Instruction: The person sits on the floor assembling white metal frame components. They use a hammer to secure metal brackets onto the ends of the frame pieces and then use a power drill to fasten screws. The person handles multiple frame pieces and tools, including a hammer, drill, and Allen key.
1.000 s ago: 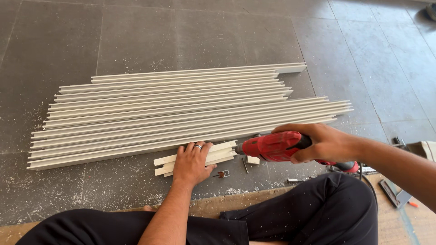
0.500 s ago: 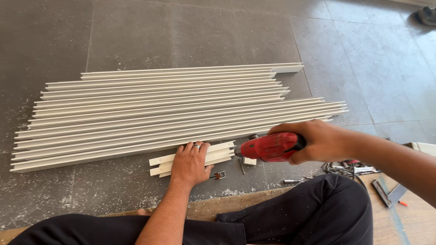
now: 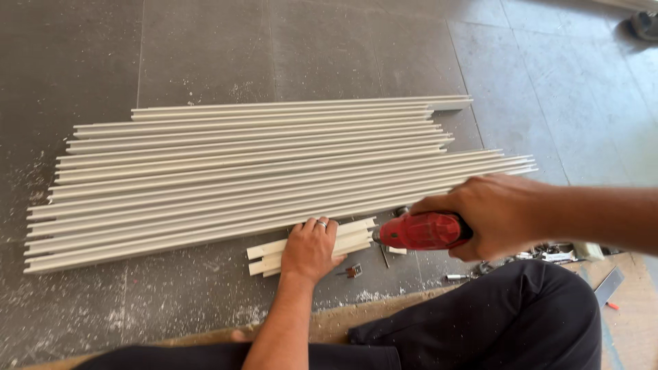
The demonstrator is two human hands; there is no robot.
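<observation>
Drill meeting short white strips on the floor

The left hand is lying flat, its grip released, pressing down on the short white strips that are lying on the grey floor just in front of the long row of white profiles. The right hand is clenching its grip around the red drill, whose nose is touching the strips' right end. A small metal bracket is lying just below the strips, near the person's dark trouser leg.
</observation>
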